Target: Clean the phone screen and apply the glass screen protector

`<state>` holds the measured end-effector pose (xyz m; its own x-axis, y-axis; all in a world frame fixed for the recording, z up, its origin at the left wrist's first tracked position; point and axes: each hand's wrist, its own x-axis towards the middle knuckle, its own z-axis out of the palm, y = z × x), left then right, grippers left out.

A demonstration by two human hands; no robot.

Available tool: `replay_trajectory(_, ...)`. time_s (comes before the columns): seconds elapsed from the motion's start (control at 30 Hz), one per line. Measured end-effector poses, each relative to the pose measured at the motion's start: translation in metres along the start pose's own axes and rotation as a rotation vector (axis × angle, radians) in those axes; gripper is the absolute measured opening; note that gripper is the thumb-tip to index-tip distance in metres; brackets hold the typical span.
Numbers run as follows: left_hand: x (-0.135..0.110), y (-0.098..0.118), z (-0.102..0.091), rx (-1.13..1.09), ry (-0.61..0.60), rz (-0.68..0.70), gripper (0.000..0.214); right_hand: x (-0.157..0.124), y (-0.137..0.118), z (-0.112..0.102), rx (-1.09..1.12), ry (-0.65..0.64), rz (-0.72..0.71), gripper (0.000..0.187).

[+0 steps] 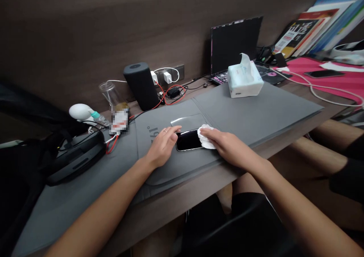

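Observation:
A black phone (188,140) lies screen up on the grey desk mat (256,112). My left hand (163,146) rests on the phone's left end, fingers stretched and pressing it down. My right hand (224,143) is closed on a crumpled white tissue (205,136) that sits on the phone's right end. A clear film or glass sheet (189,119) lies on the mat just behind the phone.
A tissue box (244,78) stands on the mat behind, an open laptop (236,48) beyond it. A dark speaker (140,84), chargers with red cables (167,92), a clear cup (109,92) and black gear (75,154) crowd the left. Another person's legs (332,143) are at right.

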<state>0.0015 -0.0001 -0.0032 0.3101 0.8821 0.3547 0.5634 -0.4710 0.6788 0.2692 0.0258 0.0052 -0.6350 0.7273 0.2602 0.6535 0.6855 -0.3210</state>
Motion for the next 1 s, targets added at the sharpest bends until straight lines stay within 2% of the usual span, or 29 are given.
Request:
replay_trajectory(0.17, -0.001, -0.001, 0.0, -0.009, 0.001, 0.005, 0.062, -0.029, 0.005, -0.001, -0.009, 0.038, 0.024, 0.044)
replay_trajectory(0.3, 0.0, -0.001, 0.001, -0.016, 0.009, 0.006, 0.063, -0.039, -0.006, 0.0, -0.036, 0.057, 0.016, 0.055)
replay_trajectory(0.4, 0.001, -0.001, 0.001, -0.018, 0.017, 0.004, 0.064, -0.033, -0.021, 0.007, -0.049, 0.042, -0.028, 0.058)
replay_trajectory(0.6, 0.0, -0.002, 0.002, -0.036, 0.012, -0.001, 0.07, -0.001, -0.062, 0.034, 0.031, 0.026, -0.15, 0.057)
replay_trajectory(0.73, -0.001, -0.002, 0.002, -0.061, 0.017, -0.009, 0.072, 0.013, -0.077, 0.031, 0.207, -0.046, -0.239, 0.055)
replay_trajectory(0.83, -0.001, -0.003, 0.002, -0.067, 0.027, -0.014, 0.07, 0.016, -0.06, 0.011, 0.313, -0.073, -0.252, 0.05)
replay_trajectory(0.9, 0.0, -0.003, 0.002, -0.062, 0.045, -0.019, 0.069, 0.02, -0.033, -0.007, 0.279, 0.025, -0.214, 0.045)
replay_trajectory(1.0, 0.001, -0.003, 0.002, -0.044, 0.079, -0.042, 0.069, 0.03, 0.016, -0.033, 0.096, 0.182, -0.063, 0.037)
